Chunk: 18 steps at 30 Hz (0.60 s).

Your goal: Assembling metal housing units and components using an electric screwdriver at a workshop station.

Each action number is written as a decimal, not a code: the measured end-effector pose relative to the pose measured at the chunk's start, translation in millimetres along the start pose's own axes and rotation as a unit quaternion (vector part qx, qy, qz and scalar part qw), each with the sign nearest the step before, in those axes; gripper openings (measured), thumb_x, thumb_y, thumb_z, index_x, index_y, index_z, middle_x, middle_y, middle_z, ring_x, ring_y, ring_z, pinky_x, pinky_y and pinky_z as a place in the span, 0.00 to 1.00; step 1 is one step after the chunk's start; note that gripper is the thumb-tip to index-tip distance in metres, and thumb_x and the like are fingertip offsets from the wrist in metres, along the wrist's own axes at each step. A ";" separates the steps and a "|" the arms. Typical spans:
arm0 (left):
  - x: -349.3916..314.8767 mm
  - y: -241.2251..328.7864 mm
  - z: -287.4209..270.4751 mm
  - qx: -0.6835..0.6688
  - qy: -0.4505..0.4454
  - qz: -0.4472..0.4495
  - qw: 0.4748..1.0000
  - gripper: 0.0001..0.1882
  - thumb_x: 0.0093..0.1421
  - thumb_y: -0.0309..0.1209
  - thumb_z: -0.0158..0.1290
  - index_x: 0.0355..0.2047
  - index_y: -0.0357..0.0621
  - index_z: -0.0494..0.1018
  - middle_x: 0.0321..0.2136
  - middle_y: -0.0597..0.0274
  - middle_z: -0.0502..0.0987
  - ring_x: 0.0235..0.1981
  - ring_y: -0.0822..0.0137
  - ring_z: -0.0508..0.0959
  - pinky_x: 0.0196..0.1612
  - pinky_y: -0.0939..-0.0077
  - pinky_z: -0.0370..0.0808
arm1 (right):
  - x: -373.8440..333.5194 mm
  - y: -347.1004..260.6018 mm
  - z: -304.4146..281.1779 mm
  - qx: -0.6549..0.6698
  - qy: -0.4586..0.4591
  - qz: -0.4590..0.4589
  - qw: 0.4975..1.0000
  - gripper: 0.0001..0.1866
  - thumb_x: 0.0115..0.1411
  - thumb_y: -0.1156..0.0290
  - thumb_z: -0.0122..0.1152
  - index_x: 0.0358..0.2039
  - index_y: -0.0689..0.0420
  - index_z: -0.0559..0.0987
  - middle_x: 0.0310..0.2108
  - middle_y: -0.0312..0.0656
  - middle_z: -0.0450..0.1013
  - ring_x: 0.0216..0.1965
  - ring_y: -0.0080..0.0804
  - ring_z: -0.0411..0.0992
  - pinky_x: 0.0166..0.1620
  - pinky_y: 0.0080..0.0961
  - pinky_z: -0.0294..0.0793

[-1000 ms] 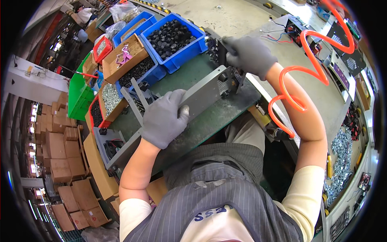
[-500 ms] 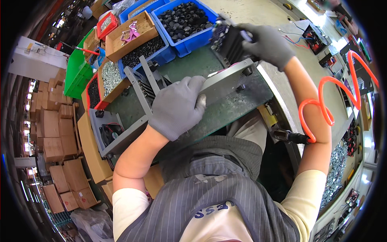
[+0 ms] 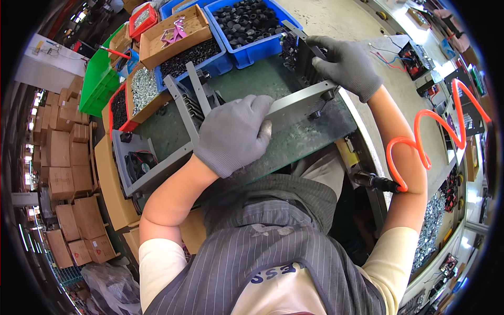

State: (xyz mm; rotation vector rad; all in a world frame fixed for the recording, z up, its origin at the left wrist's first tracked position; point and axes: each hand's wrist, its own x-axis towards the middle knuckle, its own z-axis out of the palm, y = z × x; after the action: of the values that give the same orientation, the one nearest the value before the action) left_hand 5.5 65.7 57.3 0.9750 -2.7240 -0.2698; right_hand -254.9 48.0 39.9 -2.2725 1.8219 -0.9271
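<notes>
A long grey metal chassis (image 3: 301, 103) lies slantwise on the dark green work surface, its near rail running from lower left to upper right. My left hand (image 3: 233, 135), in a grey glove, is closed over the middle of that rail. A black fan (image 3: 138, 163) sits inside the chassis's left end, and two crossbars (image 3: 184, 106) span it left of my left hand. My right hand (image 3: 350, 69), gloved too, is closed on the edge of a dark panel (image 3: 303, 62) standing at the chassis's right end. The fingertips are partly hidden behind the panel.
Beyond the chassis stand a blue bin of black round caps (image 3: 247, 26), a wooden tray (image 3: 170, 39), and boxes of screws (image 3: 144, 86). A coiled orange air hose (image 3: 420, 157) with a black tool (image 3: 375, 181) hangs by my right forearm. Cardboard boxes (image 3: 63, 147) are stacked at left.
My right hand has moved slightly down and right, and the panel, blurred before, now shows sharply at the chassis's right end. My left hand keeps its grip on the rail.
</notes>
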 end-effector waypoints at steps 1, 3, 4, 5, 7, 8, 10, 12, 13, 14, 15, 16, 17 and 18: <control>0.4 1.9 -1.7 0.006 -0.029 -0.033 0.999 0.18 0.50 0.32 0.52 0.42 0.42 0.68 0.32 0.52 0.74 0.35 0.51 0.75 0.38 0.60 0.71 | -0.3 -0.1 0.3 -0.001 0.009 -0.006 1.000 0.22 0.51 0.65 0.57 0.48 0.52 0.74 0.21 0.48 0.73 0.20 0.32 0.72 0.28 0.28 0.70; -1.9 6.7 -6.6 0.021 0.067 0.038 0.997 0.20 0.50 0.32 0.53 0.44 0.43 0.68 0.33 0.54 0.74 0.37 0.53 0.74 0.41 0.60 0.70 | -5.2 1.5 -1.7 -0.003 0.014 -0.003 1.000 0.21 0.52 0.64 0.57 0.48 0.52 0.74 0.21 0.48 0.73 0.20 0.30 0.71 0.28 0.26 0.70; -4.8 6.7 -11.5 0.070 0.093 0.061 0.991 0.22 0.50 0.33 0.54 0.46 0.44 0.68 0.34 0.55 0.74 0.39 0.54 0.73 0.44 0.60 0.69 | -8.3 2.7 -1.6 0.004 0.015 -0.019 1.000 0.20 0.54 0.63 0.57 0.48 0.52 0.74 0.20 0.48 0.73 0.21 0.29 0.71 0.29 0.25 0.69; -12.1 2.5 -20.6 0.064 0.134 0.067 0.987 0.22 0.50 0.33 0.54 0.46 0.44 0.68 0.34 0.55 0.74 0.39 0.54 0.73 0.44 0.60 0.69 | -13.7 4.9 -4.9 0.020 -0.007 0.022 1.000 0.19 0.57 0.62 0.56 0.48 0.54 0.74 0.22 0.43 0.73 0.22 0.25 0.69 0.27 0.24 0.68; -40.8 -16.6 -48.1 0.070 0.164 0.092 0.980 0.26 0.49 0.33 0.55 0.51 0.45 0.67 0.36 0.57 0.74 0.41 0.56 0.72 0.48 0.60 0.67 | -26.4 13.0 -11.9 0.203 0.035 0.078 0.975 0.19 0.58 0.60 0.54 0.48 0.55 0.74 0.27 0.35 0.74 0.24 0.18 0.68 0.26 0.18 0.66; -51.2 -38.8 -64.9 0.099 0.201 0.087 0.971 0.24 0.49 0.31 0.55 0.49 0.47 0.69 0.36 0.57 0.74 0.40 0.57 0.72 0.47 0.64 0.68 | -36.8 19.0 -20.8 0.192 0.049 0.130 0.972 0.18 0.59 0.60 0.53 0.48 0.54 0.75 0.30 0.33 0.73 0.23 0.15 0.66 0.25 0.14 0.65; -83.0 -91.3 -93.3 0.142 0.281 -0.047 0.948 0.14 0.52 0.31 0.53 0.40 0.51 0.74 0.33 0.60 0.76 0.36 0.58 0.74 0.42 0.68 0.71 | -57.0 32.9 -34.3 0.211 -0.007 0.252 0.944 0.16 0.61 0.59 0.52 0.44 0.53 0.76 0.20 0.30 0.68 0.18 0.12 0.63 0.19 0.12 0.60; -110.4 -162.1 -118.8 0.095 0.280 -0.130 0.946 0.10 0.56 0.33 0.52 0.38 0.48 0.76 0.35 0.58 0.77 0.37 0.59 0.76 0.41 0.70 0.72 | -81.8 44.9 -41.5 0.193 -0.113 0.337 0.915 0.15 0.61 0.60 0.51 0.40 0.57 0.76 0.15 0.31 0.66 0.12 0.15 0.63 0.14 0.13 0.57; -127.0 -194.8 -125.6 0.080 0.261 -0.183 0.945 0.10 0.57 0.33 0.52 0.39 0.47 0.76 0.36 0.57 0.77 0.36 0.60 0.76 0.40 0.71 0.72 | -96.2 48.2 -41.7 0.181 -0.156 0.366 0.899 0.13 0.60 0.61 0.52 0.37 0.57 0.76 0.15 0.31 0.66 0.12 0.16 0.63 0.13 0.13 0.58; -141.2 -225.5 -126.5 0.049 0.233 -0.295 0.925 0.10 0.57 0.33 0.52 0.39 0.48 0.76 0.35 0.57 0.78 0.34 0.61 0.77 0.39 0.71 0.73 | -111.8 49.0 -45.3 0.199 -0.207 0.373 0.882 0.12 0.60 0.63 0.53 0.34 0.58 0.76 0.15 0.33 0.67 0.12 0.17 0.65 0.13 0.14 0.61; -154.2 -253.0 -125.8 0.058 0.187 -0.370 0.908 0.10 0.57 0.33 0.53 0.39 0.48 0.77 0.34 0.55 0.78 0.34 0.60 0.78 0.38 0.71 0.73 | -124.3 48.4 -48.1 0.200 -0.265 0.384 0.861 0.11 0.59 0.65 0.54 0.32 0.60 0.76 0.15 0.36 0.69 0.12 0.20 0.67 0.14 0.16 0.64; -168.3 -275.0 -121.0 0.071 0.158 -0.402 0.899 0.11 0.56 0.34 0.53 0.39 0.48 0.77 0.34 0.54 0.78 0.35 0.59 0.78 0.39 0.70 0.73 | -136.3 45.3 -47.7 0.205 -0.293 0.419 0.835 0.09 0.58 0.68 0.55 0.31 0.62 0.76 0.15 0.37 0.70 0.12 0.22 0.68 0.14 0.18 0.66; -178.2 -294.0 -113.3 0.076 0.143 -0.421 0.892 0.12 0.56 0.35 0.53 0.40 0.47 0.76 0.34 0.53 0.78 0.37 0.58 0.78 0.41 0.68 0.73 | -147.6 39.2 -46.8 0.206 -0.313 0.438 0.817 0.09 0.56 0.69 0.57 0.30 0.63 0.76 0.15 0.38 0.70 0.12 0.24 0.69 0.14 0.19 0.67; -184.3 -311.1 -106.6 0.077 0.129 -0.405 0.902 0.13 0.56 0.35 0.53 0.40 0.48 0.76 0.35 0.53 0.78 0.39 0.58 0.78 0.43 0.67 0.72 | -155.5 32.2 -46.9 0.197 -0.344 0.455 0.797 0.08 0.54 0.71 0.60 0.29 0.64 0.77 0.17 0.39 0.72 0.15 0.24 0.70 0.17 0.19 0.69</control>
State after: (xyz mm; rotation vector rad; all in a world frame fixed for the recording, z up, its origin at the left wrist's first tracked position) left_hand 359.9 -62.6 52.3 1.9918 -1.9870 -0.0451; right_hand -322.7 194.3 2.2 -0.9982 1.7680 -0.2013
